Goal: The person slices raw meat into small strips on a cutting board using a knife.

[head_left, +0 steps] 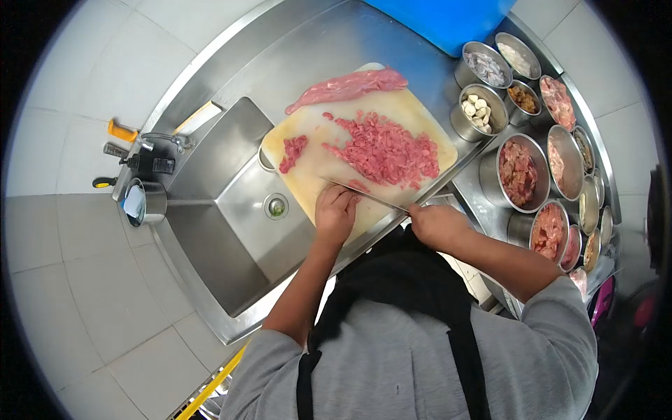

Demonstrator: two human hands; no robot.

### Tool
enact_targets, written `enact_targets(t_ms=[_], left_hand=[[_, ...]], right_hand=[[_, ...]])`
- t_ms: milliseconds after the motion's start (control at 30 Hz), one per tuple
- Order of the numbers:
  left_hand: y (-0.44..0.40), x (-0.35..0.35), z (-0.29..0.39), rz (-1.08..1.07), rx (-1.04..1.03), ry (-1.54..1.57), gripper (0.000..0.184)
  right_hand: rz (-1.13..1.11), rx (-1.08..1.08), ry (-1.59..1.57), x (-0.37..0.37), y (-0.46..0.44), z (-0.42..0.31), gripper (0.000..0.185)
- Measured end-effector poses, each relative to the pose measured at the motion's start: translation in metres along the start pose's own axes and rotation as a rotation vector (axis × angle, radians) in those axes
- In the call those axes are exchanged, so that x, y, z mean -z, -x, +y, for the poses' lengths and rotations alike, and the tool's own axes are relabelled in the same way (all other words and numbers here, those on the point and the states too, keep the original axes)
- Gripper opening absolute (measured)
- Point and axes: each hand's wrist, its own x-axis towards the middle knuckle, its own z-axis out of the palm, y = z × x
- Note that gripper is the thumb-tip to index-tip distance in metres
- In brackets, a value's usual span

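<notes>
My right hand (435, 225) is closed round the handle of a knife (371, 197), whose blade lies low over the near part of a pale cutting board (297, 192). Beside the blade my left hand (336, 210) has its fingers bent together, pressing on something at the board; what lies under the fingertips is hidden. A thin strip of meat (358, 185) shows just beyond the blade. Chopped meat (392, 150) is heaped on the board's right half, with a smaller pile (292, 152) at the left. One long uncut piece (348, 89) rests along the far edge.
Left of the board is a steel sink (238, 210) with a faucet (168, 138). Metal containers of meat (518, 175), garlic (476, 112) and other ingredients crowd the right side. A blue object (441, 21) stands at the back. A metal pot (150, 203) sits at the sink's left corner.
</notes>
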Motion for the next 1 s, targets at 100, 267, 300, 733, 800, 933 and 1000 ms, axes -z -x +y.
enact_targets(t_ms=[100, 267, 300, 733, 800, 933, 1000], left_hand=[[0.003, -0.005, -0.003, 0.087, -0.085, -0.008, 0.010], [0.003, 0.003, -0.002, -0.008, -0.027, 0.023, 0.011], [0.001, 0.007, 0.001, -0.008, -0.033, 0.024, 0.011], [0.015, 0.003, -0.005, 0.087, -0.040, -0.036, 0.012], [0.014, 0.008, -0.004, 0.101, -0.028, 0.003, 0.011], [0.020, 0.009, -0.004, 0.100, 0.062, -0.081, 0.012], [0.019, 0.006, -0.008, 0.085, 0.053, -0.073, 0.012]], right_hand=[[0.156, 0.118, -0.111, -0.031, -0.033, 0.002, 0.028], [0.195, 0.100, -0.059, 0.004, -0.044, -0.014, 0.026], [0.201, 0.098, -0.060, 0.016, -0.030, -0.015, 0.026], [0.308, 0.170, -0.024, -0.018, -0.052, -0.011, 0.024], [0.354, 0.183, -0.032, -0.004, -0.031, -0.008, 0.023], [0.055, 0.106, 0.046, 0.001, -0.013, -0.004, 0.025], [-0.006, 0.067, 0.038, -0.008, -0.027, -0.005, 0.029]])
